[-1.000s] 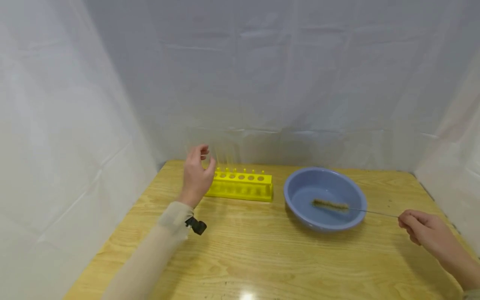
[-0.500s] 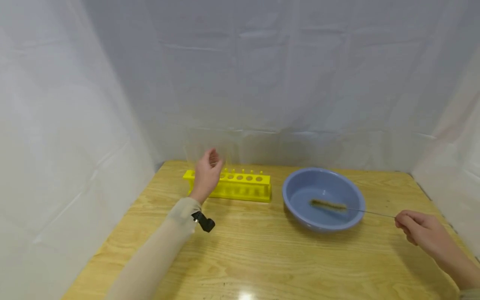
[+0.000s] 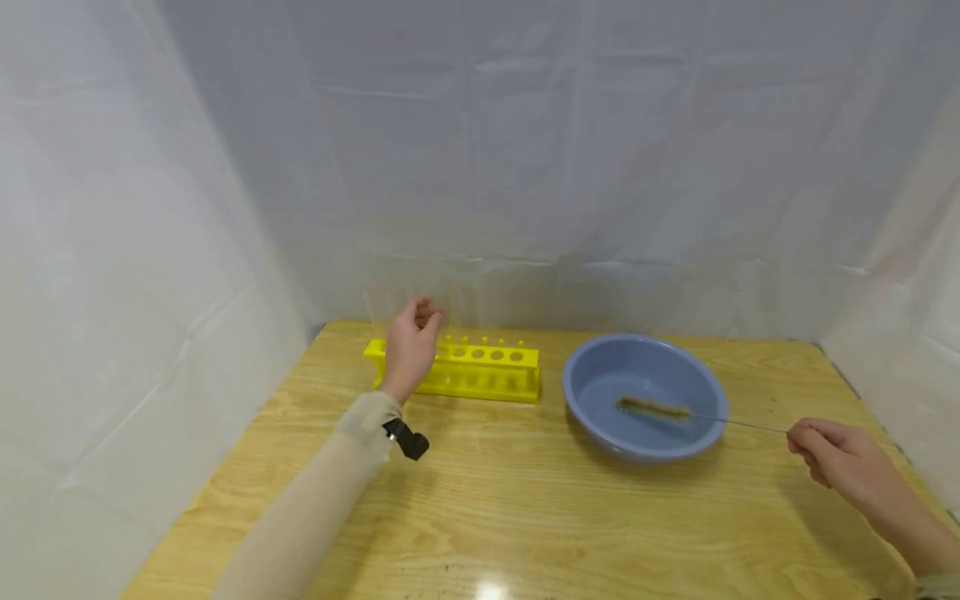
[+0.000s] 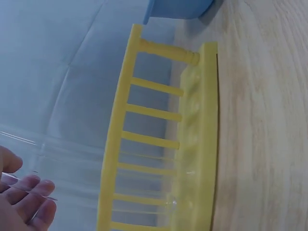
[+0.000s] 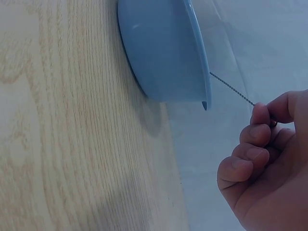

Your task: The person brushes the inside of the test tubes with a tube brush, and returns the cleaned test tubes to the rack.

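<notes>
A yellow test tube rack (image 3: 480, 385) stands toward the back of the table. Clear glass test tubes (image 4: 168, 203) stand in its left part, faint against the pale backdrop. My left hand (image 3: 412, 346) is over the rack's left half, thumb and loosely bent fingers apart beside a tube's top. In the left wrist view a clear glass edge crosses in front of these fingers (image 4: 33, 202). My right hand (image 3: 843, 458) pinches the thin twisted-wire handle (image 5: 233, 89) of a test tube brush. The brush's brown bristle head (image 3: 654, 407) is inside the blue basin (image 3: 645, 446).
The basin stands right of the rack on a wood-grain table (image 3: 480, 500). White sheeting (image 3: 510, 167) hangs behind and at both sides. A small black device (image 3: 407, 439) is strapped to the left wrist.
My left hand has moved right along the rack, showing the rack's left end, and its fingers have shifted slightly beside the tubes. My right hand stays nearly still with the brush.
</notes>
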The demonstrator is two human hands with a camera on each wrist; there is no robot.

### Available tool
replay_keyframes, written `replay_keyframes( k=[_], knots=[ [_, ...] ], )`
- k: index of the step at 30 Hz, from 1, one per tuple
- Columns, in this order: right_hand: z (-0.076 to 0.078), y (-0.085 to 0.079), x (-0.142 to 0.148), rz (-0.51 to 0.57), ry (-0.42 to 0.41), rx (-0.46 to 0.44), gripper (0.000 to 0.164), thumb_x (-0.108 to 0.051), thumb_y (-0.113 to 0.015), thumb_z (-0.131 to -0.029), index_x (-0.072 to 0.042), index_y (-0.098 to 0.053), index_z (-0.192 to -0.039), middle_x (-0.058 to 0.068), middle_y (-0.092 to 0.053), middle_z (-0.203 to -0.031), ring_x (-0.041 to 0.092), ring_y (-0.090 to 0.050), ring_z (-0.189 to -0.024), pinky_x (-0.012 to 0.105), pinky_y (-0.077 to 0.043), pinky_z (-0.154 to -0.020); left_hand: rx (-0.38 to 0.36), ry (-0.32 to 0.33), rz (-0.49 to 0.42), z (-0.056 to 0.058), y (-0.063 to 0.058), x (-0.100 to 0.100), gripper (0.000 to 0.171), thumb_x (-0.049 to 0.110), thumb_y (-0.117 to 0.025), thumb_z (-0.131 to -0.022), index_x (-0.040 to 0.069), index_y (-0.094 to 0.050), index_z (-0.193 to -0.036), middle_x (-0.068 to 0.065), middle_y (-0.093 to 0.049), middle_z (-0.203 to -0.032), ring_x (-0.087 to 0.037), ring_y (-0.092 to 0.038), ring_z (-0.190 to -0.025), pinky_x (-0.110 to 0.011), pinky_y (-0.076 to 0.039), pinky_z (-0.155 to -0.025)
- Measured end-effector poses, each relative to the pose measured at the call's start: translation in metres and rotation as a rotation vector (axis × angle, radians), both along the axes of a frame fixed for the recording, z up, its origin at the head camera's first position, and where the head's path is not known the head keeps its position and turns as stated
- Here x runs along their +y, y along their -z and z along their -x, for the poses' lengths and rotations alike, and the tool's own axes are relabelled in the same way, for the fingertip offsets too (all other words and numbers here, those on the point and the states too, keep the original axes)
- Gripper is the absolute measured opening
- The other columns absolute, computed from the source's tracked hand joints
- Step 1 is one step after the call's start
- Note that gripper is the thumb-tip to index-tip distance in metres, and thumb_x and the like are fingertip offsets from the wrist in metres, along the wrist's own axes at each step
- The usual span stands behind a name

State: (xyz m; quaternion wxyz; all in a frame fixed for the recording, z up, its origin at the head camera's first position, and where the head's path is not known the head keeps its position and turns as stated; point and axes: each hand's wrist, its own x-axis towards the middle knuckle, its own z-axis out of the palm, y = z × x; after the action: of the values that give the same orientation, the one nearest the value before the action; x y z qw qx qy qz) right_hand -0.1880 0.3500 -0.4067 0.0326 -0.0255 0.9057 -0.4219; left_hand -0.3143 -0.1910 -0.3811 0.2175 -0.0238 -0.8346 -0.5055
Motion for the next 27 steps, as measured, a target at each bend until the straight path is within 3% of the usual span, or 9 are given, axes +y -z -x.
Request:
replay_keyframes(
  k=[11,18,22,27],
  knots=[
    [0.000,0.001,0.000,0.011,-0.002,-0.014,0.052,-0.040,-0.033,-0.110,0.003,-0.057,-0.093,0.002,-0.041,-0.066,0.023,-0.036,-0.051,0.036,-0.036,-0.053,0.182,-0.023,-0.027,-0.005,-0.025,-0.004,0.037,0.026,-0.056,-0.104,0.009,-0.057,-0.136,-0.009,-0.066,-0.117,-0.025,-0.062,-0.103,-0.043,-0.053,-0.090],
    [0.001,0.001,0.000,0.020,-0.005,-0.012,0.051,-0.040,-0.034,-0.109,0.002,-0.057,-0.093,0.001,-0.040,-0.064,0.021,-0.035,-0.049,0.035,-0.036,-0.053,0.290,-0.023,0.006,-0.012,-0.041,-0.001,0.036,0.025,-0.056,-0.104,0.008,-0.057,-0.136,-0.010,-0.067,-0.114,-0.023,-0.063,-0.098,-0.041,-0.053,-0.086],
    [0.003,0.001,-0.001,0.005,-0.002,-0.020,0.051,-0.041,-0.033,-0.109,0.001,-0.057,-0.092,0.001,-0.040,-0.065,0.022,-0.036,-0.050,0.035,-0.036,-0.053,0.327,0.005,0.007,-0.019,-0.049,0.005,0.035,0.024,-0.056,-0.104,0.007,-0.058,-0.134,-0.010,-0.068,-0.112,-0.022,-0.064,-0.097,-0.041,-0.054,-0.086],
    [0.004,0.001,-0.002,-0.007,-0.004,-0.028,0.053,-0.043,-0.033,-0.109,0.001,-0.057,-0.093,0.001,-0.041,-0.066,0.022,-0.036,-0.051,0.035,-0.036,-0.053,0.311,0.099,-0.023,-0.030,-0.053,0.018,0.034,0.024,-0.056,-0.104,0.007,-0.057,-0.134,-0.011,-0.067,-0.111,-0.023,-0.065,-0.097,-0.039,-0.054,-0.087]
  ],
)
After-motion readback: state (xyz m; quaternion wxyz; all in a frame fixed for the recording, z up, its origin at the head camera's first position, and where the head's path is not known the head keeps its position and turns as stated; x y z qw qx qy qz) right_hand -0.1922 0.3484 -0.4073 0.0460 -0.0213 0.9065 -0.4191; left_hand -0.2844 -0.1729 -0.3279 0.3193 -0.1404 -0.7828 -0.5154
